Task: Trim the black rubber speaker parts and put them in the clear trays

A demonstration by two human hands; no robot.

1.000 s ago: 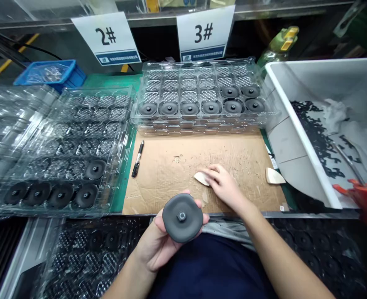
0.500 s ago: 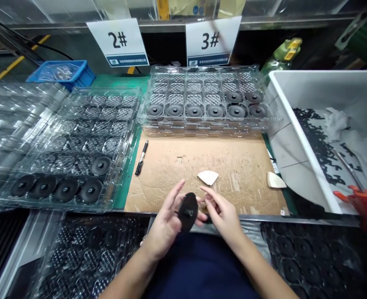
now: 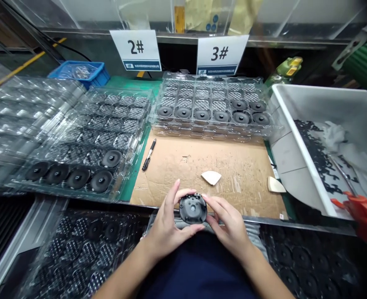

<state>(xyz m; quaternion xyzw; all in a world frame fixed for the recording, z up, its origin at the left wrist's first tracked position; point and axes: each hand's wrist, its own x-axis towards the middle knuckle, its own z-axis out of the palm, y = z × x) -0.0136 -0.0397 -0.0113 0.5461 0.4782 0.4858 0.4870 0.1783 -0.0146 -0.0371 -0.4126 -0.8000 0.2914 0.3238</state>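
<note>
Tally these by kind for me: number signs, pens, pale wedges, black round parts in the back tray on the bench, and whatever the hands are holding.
Number signs: 2
Pen: 1
Pale wedges: 2
Black round parts in the back tray: 8
Held part, between left hand and right hand: 1
Total: 14

Black pen (image 3: 149, 154) on cardboard (image 3: 174, 174); blue bin (image 3: 100, 76), back left; "2#" sign (image 3: 136, 49).

Between the hands (image 3: 166, 230), the disc (image 3: 193, 209) sits seemingly before the cardboard (image 3: 171, 174).
</note>
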